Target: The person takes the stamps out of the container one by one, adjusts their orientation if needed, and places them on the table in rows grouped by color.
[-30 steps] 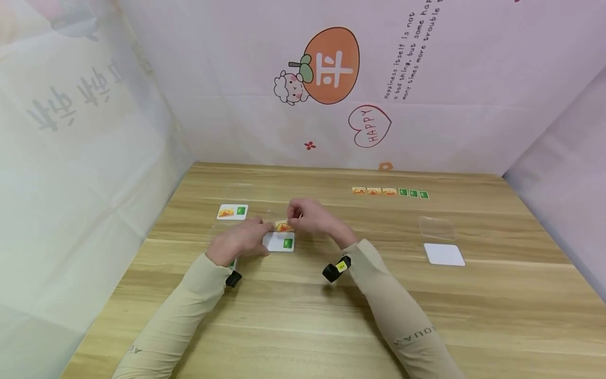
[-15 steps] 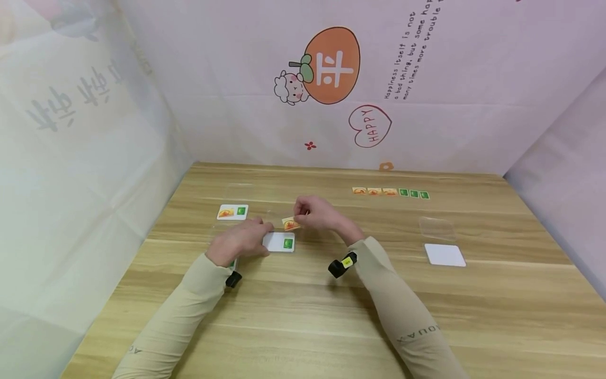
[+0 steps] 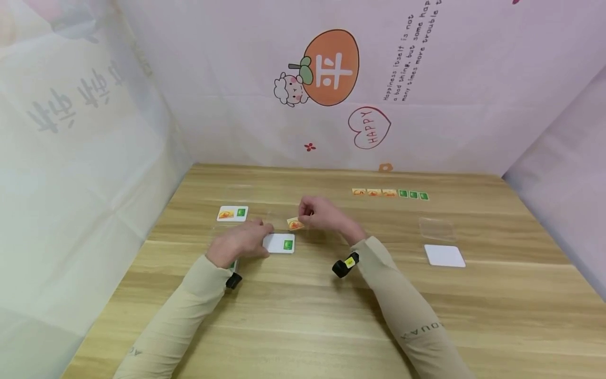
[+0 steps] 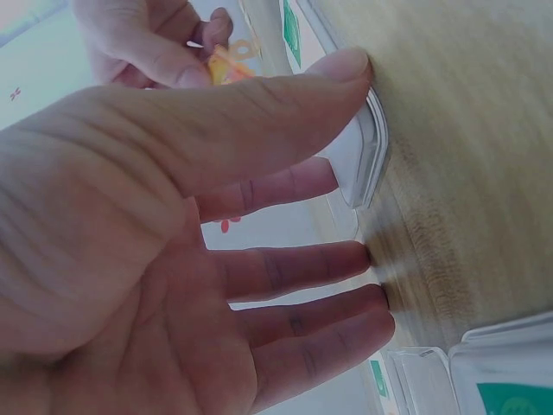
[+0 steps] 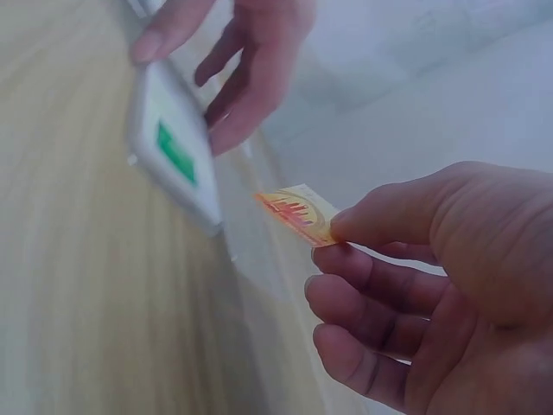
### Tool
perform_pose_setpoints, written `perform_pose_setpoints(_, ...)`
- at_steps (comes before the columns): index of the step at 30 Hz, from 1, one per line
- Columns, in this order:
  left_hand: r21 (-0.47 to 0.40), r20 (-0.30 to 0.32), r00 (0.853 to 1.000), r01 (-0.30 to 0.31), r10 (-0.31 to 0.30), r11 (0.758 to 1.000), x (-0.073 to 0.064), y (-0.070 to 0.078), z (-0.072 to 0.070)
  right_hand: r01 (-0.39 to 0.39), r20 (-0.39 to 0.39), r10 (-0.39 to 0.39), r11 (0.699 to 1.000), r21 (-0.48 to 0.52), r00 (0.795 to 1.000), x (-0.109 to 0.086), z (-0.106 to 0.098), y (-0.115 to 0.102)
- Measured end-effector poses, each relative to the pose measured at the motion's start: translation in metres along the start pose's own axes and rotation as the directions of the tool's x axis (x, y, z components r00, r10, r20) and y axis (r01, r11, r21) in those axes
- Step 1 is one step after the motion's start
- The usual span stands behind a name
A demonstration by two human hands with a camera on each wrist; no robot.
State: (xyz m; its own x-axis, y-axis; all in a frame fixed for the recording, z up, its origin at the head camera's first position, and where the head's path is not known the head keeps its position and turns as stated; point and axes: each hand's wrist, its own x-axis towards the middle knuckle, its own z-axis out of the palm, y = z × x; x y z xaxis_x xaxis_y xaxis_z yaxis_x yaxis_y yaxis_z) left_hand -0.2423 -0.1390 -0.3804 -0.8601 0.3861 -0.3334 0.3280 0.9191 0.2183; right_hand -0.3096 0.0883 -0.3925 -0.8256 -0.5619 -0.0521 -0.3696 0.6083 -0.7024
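Observation:
In the head view my left hand (image 3: 241, 239) holds a small flat white box (image 3: 275, 243) by its left end. The left wrist view shows the thumb on the near edge and the index finger at the far side. A green sticker (image 3: 288, 245) lies on the box's right part. My right hand (image 3: 324, 215) pinches a yellow-orange sticker (image 5: 294, 212) with a red picture between thumb and index finger, up and behind the box's right end. A clear plastic lid (image 3: 276, 216) lies behind the box, partly hidden by the hands.
At the left back lies another white box (image 3: 232, 213) bearing an orange and a green sticker. One more green-stickered box (image 4: 510, 389) sits under my left wrist. A blank white box (image 3: 445, 256) and clear lid (image 3: 437, 229) lie right. Orange stickers (image 3: 374, 192) and green ones (image 3: 413, 195) form a row behind.
My right hand has moved right and slightly away from the white box, carrying the orange sticker with it. The left hand has stayed at the box.

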Motion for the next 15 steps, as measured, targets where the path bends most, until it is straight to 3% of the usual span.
perform_pose_setpoints(6,-0.007,-0.015,1.000,-0.017,0.017,1.000,0.000,0.000,0.000,0.010,-0.015,-0.011,1.000,-0.019,1.000,0.000,0.001,0.013)
perform_pose_setpoints(15,-0.006,-0.010,1.000,-0.005,0.005,1.000,-0.002,-0.001,0.001,-0.042,0.001,0.042,0.997,-0.058,0.999,0.000,-0.006,0.022)
